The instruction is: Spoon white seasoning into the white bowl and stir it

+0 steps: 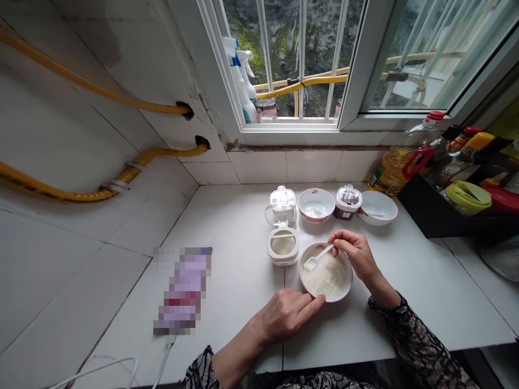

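Observation:
A small white plastic spoon point(318, 259) is pinched between the thumb and fingers of my right hand point(357, 254). Its scoop hangs over a white bowl point(349, 281) with a pale, powdery or grainy substance point(329, 276) inside. My left hand point(287, 313) holds the near rim of this bowl, its fingers curled and partly hidden. Left of the bowl stands a white seasoning jar point(283, 259), its lid up and pale contents showing. Behind that is another white jar point(283, 197).
Along the back are a bowl point(316, 217), a lidded jar with dark contents point(348, 200) and a second bowl point(379, 219) with something white inside. An oil bottle point(393, 167) and a black rack point(421, 213) of condiments stand right. A blurred purple object point(186, 286) with a cable lies left.

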Demonstrator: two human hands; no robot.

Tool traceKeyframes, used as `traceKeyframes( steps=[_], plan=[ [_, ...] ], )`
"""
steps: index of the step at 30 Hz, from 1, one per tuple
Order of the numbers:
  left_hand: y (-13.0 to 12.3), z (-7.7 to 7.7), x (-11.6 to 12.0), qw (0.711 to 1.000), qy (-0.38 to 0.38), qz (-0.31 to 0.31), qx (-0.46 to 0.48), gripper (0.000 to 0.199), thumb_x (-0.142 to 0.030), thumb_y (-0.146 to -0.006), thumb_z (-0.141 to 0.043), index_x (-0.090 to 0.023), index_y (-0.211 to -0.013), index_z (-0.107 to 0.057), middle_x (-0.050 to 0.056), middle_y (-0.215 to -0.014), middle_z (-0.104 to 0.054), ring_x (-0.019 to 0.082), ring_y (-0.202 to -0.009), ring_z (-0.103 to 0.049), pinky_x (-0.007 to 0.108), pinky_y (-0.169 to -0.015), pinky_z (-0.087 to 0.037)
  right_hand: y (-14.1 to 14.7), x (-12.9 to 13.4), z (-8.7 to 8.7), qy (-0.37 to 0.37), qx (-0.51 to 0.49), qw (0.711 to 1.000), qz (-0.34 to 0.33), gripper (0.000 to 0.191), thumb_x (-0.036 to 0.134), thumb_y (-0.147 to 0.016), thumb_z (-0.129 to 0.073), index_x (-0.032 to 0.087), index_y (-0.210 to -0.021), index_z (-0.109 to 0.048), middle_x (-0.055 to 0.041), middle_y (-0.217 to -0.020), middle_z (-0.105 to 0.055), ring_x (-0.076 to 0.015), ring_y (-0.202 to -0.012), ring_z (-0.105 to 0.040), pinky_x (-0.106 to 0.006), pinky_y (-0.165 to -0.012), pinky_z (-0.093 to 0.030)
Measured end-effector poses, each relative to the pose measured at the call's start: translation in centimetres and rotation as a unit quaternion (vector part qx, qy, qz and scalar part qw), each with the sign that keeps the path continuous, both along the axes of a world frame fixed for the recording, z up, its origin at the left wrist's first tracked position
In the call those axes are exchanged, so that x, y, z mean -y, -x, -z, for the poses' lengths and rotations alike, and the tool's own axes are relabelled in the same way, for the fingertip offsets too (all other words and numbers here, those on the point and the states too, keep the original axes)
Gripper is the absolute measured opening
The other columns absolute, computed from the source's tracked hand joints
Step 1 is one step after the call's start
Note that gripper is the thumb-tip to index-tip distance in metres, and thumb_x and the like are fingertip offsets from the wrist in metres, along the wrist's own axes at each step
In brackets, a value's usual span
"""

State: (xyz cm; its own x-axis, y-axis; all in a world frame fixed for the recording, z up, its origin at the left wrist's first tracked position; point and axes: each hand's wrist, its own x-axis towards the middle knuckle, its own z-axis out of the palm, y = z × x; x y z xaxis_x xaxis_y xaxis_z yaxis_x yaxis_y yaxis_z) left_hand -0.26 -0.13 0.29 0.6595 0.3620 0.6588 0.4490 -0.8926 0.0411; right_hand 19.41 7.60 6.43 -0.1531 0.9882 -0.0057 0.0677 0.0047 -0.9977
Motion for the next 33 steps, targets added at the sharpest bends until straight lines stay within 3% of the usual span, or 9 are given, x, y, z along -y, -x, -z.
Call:
traceKeyframes(
  steps=[14, 18, 21, 24, 27, 29, 33],
  plan=[
    [0.0, 0.2, 0.0, 1.000, -0.003, -0.004, -0.004, 0.025, -0.008, -0.101, -0.032, -0.006, -0.111, -0.055, -0.004, -0.059, -0.055, 0.010, -0.045, -0.050, 0.027, -0.036, -0.034, 0.3, -0.1, 0.2, -0.002, -0.028, 0.999, 0.020, 0.013, 0.031, -0.072, -0.062, 0.019, -0.071, -0.067, 0.0033, -0.050, -0.057, -0.0134, -0.053, -0.053, -0.028, -0.061, -0.045],
    [0.0, 0.2, 0.1, 0.999, -0.005, -0.007, -0.035, 0.023, -0.008, -0.099, -0.037, -0.006, -0.113, -0.055, -0.004, -0.060, -0.055, 0.010, -0.046, -0.050, 0.026, -0.037, -0.035, 0.9, 0.3, 0.0, -0.047, -0.024, 0.998, 0.021, 0.015, 0.033, -0.080, -0.062, 0.019, -0.082, -0.068, 0.0000, -0.061, -0.066, -0.0163, -0.063, -0.063, -0.031, -0.069, -0.051],
    [0.1, 0.4, 0.2, 0.999, -0.007, -0.008, -0.039, 0.023, -0.008, -0.098, -0.038, -0.005, -0.114, -0.055, -0.003, -0.061, -0.054, 0.010, -0.047, -0.050, 0.026, -0.039, -0.037, 1.7, 0.9, 0.0, -0.125, 0.016, 0.992, 0.018, 0.014, 0.032, -0.089, -0.059, 0.020, -0.092, -0.067, -0.0028, -0.076, -0.072, -0.0186, -0.073, -0.069, -0.032, -0.072, -0.054],
    [0.1, 0.7, 0.2, 0.999, -0.011, -0.014, -0.041, 0.025, -0.008, -0.099, -0.038, -0.006, -0.115, -0.056, -0.003, -0.060, -0.054, 0.011, -0.047, -0.049, 0.026, -0.041, -0.037, 2.3, 1.2, 0.1, -0.279, 0.107, 0.954, 0.001, 0.013, 0.021, -0.094, -0.053, 0.022, -0.098, -0.066, -0.0041, -0.086, -0.073, -0.0193, -0.079, -0.069, -0.034, -0.075, -0.053],
    [0.2, 1.1, 0.2, 0.998, -0.016, -0.018, -0.065, 0.025, -0.009, -0.098, -0.040, -0.007, -0.116, -0.056, -0.003, -0.060, -0.053, 0.011, -0.048, -0.048, 0.025, -0.043, -0.038, 2.5, 1.1, 0.2, -0.449, 0.208, 0.866, -0.071, 0.026, 0.006, -0.092, -0.046, 0.022, -0.101, -0.064, -0.0040, -0.086, -0.074, -0.0189, -0.080, -0.066, -0.039, -0.084, -0.049],
    [0.3, 1.3, 0.3, 0.997, -0.013, -0.019, -0.076, 0.025, -0.009, -0.097, -0.042, -0.007, -0.118, -0.056, -0.003, -0.061, -0.053, 0.011, -0.048, -0.049, 0.025, -0.044, -0.039, 2.4, 1.1, -0.1, -0.499, 0.231, 0.830, -0.100, 0.030, 0.002, -0.089, -0.045, 0.020, -0.105, -0.063, -0.0040, -0.087, -0.074, -0.0183, -0.079, -0.065, -0.041, -0.087, -0.047],
    [0.3, 1.2, 0.3, 0.997, -0.002, -0.017, -0.078, 0.026, -0.008, -0.097, -0.041, -0.007, -0.119, -0.055, -0.003, -0.062, -0.054, 0.011, -0.050, -0.050, 0.024, -0.044, -0.040, 1.3, 1.3, -1.3, -0.486, 0.195, 0.851, -0.046, 0.026, 0.003, -0.087, -0.049, 0.021, -0.100, -0.062, -0.0020, -0.079, -0.071, -0.0180, -0.073, -0.063, -0.041, -0.086, -0.048]
  ],
)
